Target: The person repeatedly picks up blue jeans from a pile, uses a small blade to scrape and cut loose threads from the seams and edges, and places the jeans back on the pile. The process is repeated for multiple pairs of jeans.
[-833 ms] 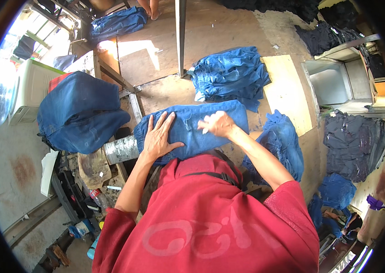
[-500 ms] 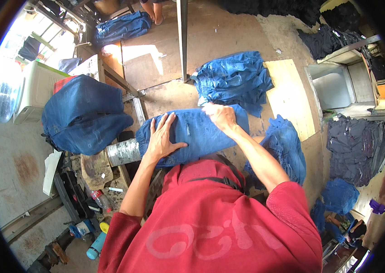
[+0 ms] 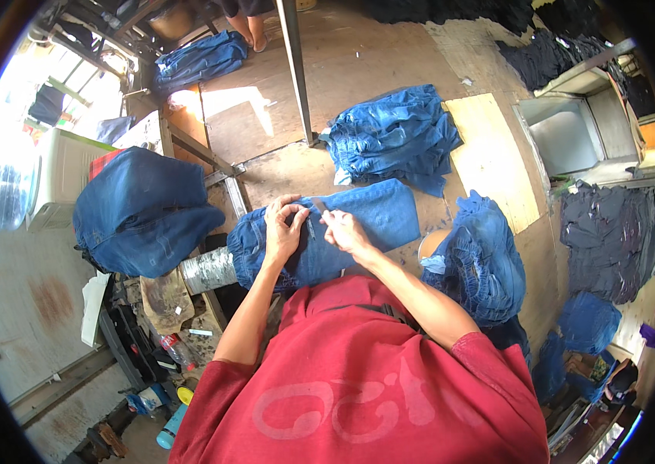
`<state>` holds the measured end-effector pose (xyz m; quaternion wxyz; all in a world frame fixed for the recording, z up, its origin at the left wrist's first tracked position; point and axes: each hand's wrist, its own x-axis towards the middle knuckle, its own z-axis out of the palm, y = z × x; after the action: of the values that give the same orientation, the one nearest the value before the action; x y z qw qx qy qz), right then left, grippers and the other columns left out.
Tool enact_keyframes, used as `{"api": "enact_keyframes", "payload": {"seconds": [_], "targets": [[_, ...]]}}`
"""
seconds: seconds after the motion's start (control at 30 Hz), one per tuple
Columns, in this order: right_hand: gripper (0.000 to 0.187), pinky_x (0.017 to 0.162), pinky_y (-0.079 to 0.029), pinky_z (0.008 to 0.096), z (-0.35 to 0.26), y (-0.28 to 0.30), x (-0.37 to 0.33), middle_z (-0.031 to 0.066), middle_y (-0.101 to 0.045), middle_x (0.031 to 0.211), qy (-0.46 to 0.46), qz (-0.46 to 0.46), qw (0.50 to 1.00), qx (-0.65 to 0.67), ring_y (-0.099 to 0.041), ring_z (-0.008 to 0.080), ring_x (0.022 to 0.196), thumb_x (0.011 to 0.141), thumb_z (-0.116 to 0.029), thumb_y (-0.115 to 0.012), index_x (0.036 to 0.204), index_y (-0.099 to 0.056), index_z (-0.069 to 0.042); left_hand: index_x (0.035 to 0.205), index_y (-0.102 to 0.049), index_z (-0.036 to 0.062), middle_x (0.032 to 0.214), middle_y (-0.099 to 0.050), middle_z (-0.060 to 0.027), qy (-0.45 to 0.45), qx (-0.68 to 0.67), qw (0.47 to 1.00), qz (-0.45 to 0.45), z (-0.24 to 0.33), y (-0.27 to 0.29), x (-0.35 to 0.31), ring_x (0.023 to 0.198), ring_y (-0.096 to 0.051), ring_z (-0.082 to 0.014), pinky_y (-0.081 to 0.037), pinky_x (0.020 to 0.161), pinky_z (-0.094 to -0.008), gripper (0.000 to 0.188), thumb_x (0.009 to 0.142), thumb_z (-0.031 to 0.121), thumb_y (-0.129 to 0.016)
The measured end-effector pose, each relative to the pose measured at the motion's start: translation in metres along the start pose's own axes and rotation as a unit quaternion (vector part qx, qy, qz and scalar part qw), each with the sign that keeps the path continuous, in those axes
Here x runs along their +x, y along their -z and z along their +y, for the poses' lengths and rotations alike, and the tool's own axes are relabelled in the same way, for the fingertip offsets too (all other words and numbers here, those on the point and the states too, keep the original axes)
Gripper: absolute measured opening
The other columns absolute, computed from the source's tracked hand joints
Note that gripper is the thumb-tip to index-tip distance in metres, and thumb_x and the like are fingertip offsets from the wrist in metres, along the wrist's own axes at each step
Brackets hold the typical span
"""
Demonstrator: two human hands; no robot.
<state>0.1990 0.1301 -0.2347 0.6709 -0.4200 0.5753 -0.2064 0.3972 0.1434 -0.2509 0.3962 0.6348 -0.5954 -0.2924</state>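
Observation:
A blue denim trouser leg (image 3: 377,213) is stretched over a long form in front of me. The form's silver-wrapped end (image 3: 210,271) sticks out at the left. My left hand (image 3: 285,228) pinches the denim between thumb and fingers on the upper side of the leg. Just to its right, my right hand (image 3: 345,232) is closed around a thin, flat, grey blade (image 3: 319,205). The blade's tip points at the cloth beside the left fingers. Whether it touches the denim I cannot tell.
Blue jeans lie heaped on the floor ahead (image 3: 393,135), with another denim pile (image 3: 482,263) at my right. Darker denim (image 3: 145,213) is draped at the left. A metal post (image 3: 295,73) stands ahead. Dark garments (image 3: 606,240) lie far right. Another person's legs (image 3: 248,31) show at the top.
My left hand has gone from lying flat on the denim to pinching it. My right hand has moved left and nearer to me, and the blade in it now shows.

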Motion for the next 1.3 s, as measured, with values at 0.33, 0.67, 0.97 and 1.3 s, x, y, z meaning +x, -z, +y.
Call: {"api": "enact_keyframes", "payload": {"seconds": [0.33,0.67,0.97,1.3], "targets": [[0.035,0.072,-0.055,0.0474,0.003,-0.023,-0.023,0.0149,-0.073,0.085,0.058,0.044,0.972,-0.225,-0.072,0.0329,0.079,0.111,-0.038,-0.057,0.105,-0.071,-0.007,0.094,-0.077,0.0022,0.139,-0.063,-0.014,0.061,-0.077,0.995,0.0,0.003,0.002,-0.003,0.132,-0.058,-0.0291,-0.042,0.115,-0.042,0.014,0.095,0.015,-0.082],[0.038,0.088,-0.057,0.0576,-0.014,-0.053,-0.018,0.0208,-0.078,0.106,0.048,0.028,0.951,-0.303,-0.074,0.0469,0.101,0.109,-0.041,-0.052,0.112,-0.07,-0.007,0.098,-0.077,0.0033,0.148,-0.054,-0.0132,0.067,-0.114,0.991,0.029,-0.008,0.008,-0.002,0.143,-0.05,-0.0306,-0.036,0.122,-0.0435,0.014,0.098,0.017,-0.08],[0.018,0.064,-0.057,0.0398,0.017,0.098,-0.046,0.0086,-0.073,0.081,0.168,0.151,0.964,-0.139,-0.072,0.0204,0.07,0.108,-0.024,-0.067,0.111,-0.067,-0.006,0.089,-0.075,0.0016,0.104,-0.071,-0.0116,-0.079,0.006,0.996,0.039,0.061,-0.009,-0.013,0.095,-0.067,-0.0272,-0.052,0.089,-0.0384,0.012,0.096,0.011,-0.079],[0.026,0.062,-0.06,0.0429,0.061,0.159,-0.039,0.009,-0.078,0.085,0.394,0.244,0.811,-0.357,-0.076,0.0291,0.072,0.093,-0.029,-0.082,0.107,-0.068,-0.012,0.108,-0.081,0.0117,0.113,-0.069,-0.0033,-0.159,0.162,0.972,-0.054,0.081,-0.107,-0.03,0.104,-0.061,-0.0284,-0.047,0.09,-0.0456,0.023,0.089,0.025,-0.083]]}}
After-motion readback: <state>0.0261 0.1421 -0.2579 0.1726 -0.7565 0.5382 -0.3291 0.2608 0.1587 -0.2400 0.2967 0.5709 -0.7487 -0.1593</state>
